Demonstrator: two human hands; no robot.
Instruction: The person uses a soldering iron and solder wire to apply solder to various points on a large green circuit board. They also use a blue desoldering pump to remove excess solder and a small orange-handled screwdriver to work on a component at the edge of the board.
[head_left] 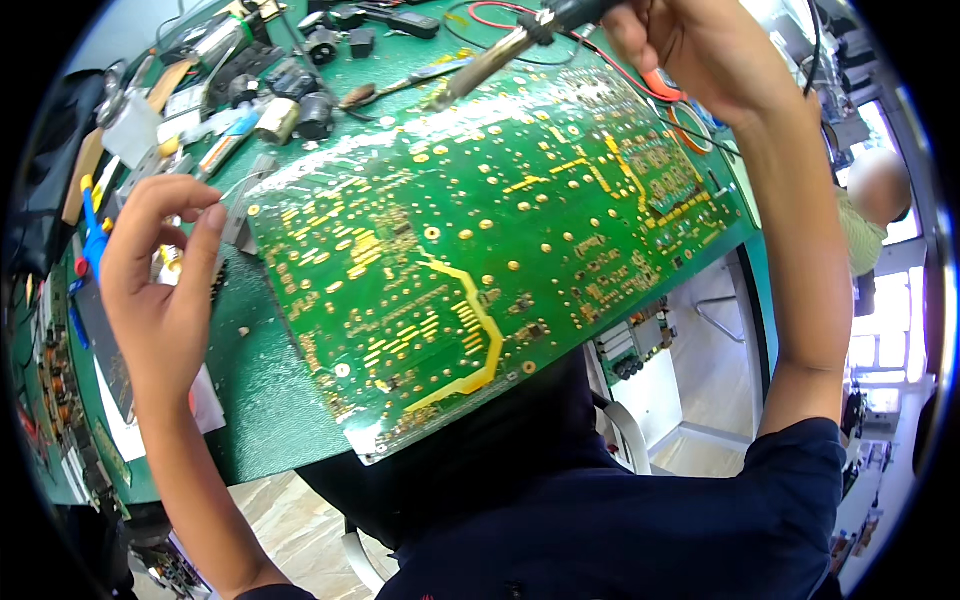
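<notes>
Circuit board (470, 250), one large green one with its solder side up, lies tilted on the green mat (270, 410), its near corner jutting past the table edge toward your lap. Your right hand (690, 50) is closed around one soldering iron (500, 55), whose tip sits at the board's far edge. Your left hand (165, 270) pinches a thin solder wire (232, 185) just off the board's left edge, beside crowded loose parts.

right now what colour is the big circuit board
Green, with gold-yellow traces and solder pads; the circuit board shows best in the head view.
</notes>
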